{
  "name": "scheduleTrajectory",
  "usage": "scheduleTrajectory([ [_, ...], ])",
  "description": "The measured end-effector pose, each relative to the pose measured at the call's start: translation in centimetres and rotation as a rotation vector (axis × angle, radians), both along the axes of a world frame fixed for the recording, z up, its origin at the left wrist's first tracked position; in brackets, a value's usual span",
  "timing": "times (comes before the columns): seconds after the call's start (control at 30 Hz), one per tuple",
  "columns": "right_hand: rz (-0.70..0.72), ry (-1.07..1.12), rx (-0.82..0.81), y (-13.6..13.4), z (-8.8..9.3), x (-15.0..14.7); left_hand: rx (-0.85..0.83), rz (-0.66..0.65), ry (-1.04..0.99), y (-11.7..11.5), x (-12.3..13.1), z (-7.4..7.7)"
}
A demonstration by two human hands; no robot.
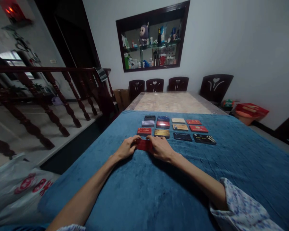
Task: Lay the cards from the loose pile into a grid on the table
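My left hand (127, 147) is closed on the left end of a red card stack (144, 145), and my right hand (162, 148) grips its right end. The red stack lies low at the blue cloth (125, 192), nearest to me. Just behind it sit another red card stack (144, 131) and a gold card stack (162, 134). To the right in that row are a dark card stack (182, 137) and a black card stack (204, 139) with a pale design. Several more stacks form rows behind, among them a white card stack (148, 123).
The bare far part of the table (173, 102) shows beyond the cloth. Several dark chairs (154, 85) stand behind it. A wooden railing (72, 106) runs along the left, above a white plastic bag (19, 189). A red bag (251, 110) is at the right.
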State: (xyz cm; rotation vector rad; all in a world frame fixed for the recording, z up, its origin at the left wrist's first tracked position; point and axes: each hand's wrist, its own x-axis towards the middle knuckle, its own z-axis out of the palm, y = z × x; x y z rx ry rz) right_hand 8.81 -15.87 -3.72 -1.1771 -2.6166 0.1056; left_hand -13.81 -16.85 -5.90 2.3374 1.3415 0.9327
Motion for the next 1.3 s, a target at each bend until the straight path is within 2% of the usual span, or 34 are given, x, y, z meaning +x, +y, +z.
scheduleTrajectory([
  [0.33,-0.003,-0.006,0.092,-0.4,0.1,-0.2,-0.018,0.057,-0.072,-0.3,0.7,0.6],
  [0.73,-0.059,-0.008,0.171,0.5,1.5,0.7,0.102,0.072,0.134,-0.4,1.3,0.9],
  [0.87,-0.067,-0.018,0.164,1.0,2.4,1.1,0.138,0.057,0.218,0.5,1.7,1.7],
  [1.03,-0.082,-0.063,0.18,2.5,3.3,2.3,0.161,0.066,0.374,2.1,2.7,3.4],
  [1.3,-0.156,-0.153,0.186,6.2,4.2,4.6,0.104,0.101,0.5,5.7,6.3,5.7],
])
